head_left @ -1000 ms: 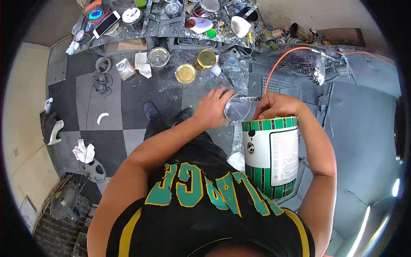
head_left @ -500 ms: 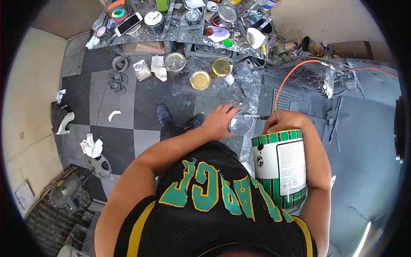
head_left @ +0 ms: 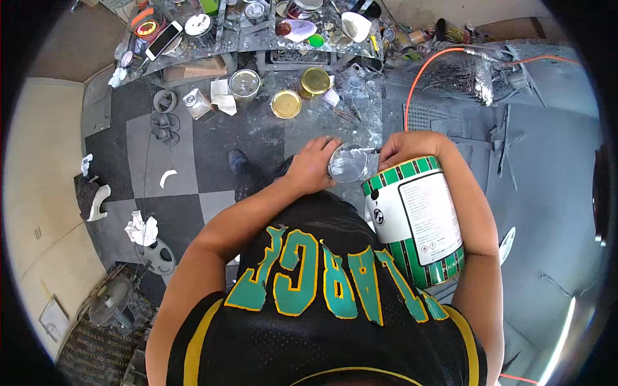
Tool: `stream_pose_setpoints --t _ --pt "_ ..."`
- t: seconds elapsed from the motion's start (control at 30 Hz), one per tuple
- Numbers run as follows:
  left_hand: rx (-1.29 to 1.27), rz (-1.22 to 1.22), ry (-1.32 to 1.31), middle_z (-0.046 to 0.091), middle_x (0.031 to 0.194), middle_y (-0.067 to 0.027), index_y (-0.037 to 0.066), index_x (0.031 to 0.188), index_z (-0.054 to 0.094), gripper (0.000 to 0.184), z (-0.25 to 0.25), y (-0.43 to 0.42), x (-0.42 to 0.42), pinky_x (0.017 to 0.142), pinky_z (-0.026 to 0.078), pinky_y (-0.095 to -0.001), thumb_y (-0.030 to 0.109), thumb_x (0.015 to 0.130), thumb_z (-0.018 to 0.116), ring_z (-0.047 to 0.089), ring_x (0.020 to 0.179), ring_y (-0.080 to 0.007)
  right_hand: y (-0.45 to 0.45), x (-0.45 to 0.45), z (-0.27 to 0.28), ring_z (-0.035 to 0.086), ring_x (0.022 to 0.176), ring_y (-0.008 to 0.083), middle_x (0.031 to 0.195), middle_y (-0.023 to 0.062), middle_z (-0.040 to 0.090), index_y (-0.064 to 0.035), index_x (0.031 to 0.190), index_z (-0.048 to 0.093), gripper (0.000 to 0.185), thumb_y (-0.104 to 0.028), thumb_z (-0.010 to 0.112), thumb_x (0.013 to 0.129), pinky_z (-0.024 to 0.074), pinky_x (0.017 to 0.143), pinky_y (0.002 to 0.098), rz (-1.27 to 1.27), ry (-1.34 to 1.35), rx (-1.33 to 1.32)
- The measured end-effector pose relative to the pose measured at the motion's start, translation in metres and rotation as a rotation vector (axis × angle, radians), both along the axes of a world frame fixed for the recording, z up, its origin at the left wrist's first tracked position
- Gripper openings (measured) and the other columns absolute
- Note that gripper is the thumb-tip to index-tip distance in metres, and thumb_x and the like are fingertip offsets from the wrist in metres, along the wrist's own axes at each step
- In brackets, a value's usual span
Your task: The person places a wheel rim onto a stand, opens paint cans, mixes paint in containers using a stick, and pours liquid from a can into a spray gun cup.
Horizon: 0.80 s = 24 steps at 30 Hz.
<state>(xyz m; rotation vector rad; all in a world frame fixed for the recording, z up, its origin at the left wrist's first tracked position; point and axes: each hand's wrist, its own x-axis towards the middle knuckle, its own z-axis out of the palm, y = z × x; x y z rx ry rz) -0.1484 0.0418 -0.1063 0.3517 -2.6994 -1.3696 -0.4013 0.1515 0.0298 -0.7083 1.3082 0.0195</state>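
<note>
My left hand point(head_left: 313, 165) is wrapped round the side of a clear round cup point(head_left: 348, 163). In my right hand point(head_left: 412, 149) is a thin stick-like tool point(head_left: 371, 150) with a dark end at the fingers; its pale end reaches over the cup. A big green and white paint can point(head_left: 421, 222) leans tilted between my right forearm and my body, its top rim just under the right hand. Most of the right fingers are hidden behind the can and hand. What the cup contains is hard to make out.
Ahead on the floor stand an open gold tin point(head_left: 315, 82), a gold lid point(head_left: 286, 103) and a clear-topped container point(head_left: 244, 85). A cluttered bench point(head_left: 257, 38) with a phone point(head_left: 164, 40) lies beyond. An orange hose point(head_left: 416, 77) runs at the right; a fan point(head_left: 111, 302) stands left.
The view has shifted, so the bench and floor things sit higher and further left. The can leans more to one side. Both hands keep their holds on the cup and the tool.
</note>
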Motion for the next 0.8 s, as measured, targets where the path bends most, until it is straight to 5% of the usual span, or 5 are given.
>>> stream_pose_setpoints --t 0.8 --pt "0.109 -0.05 0.062 0.055 0.136 -0.0188 0.008 0.138 0.05 0.087 -0.051 0.013 0.003 0.107 0.047 -0.0472 0.024 0.061 0.088 0.054 0.125 -0.0407 0.004 0.014 0.0 0.067 0.081 0.009 0.09 0.0026 0.074 0.0004 0.104 0.073 0.029 -0.027 0.074 0.095 0.0536 0.07 0.0262 -0.012 0.005 0.009"
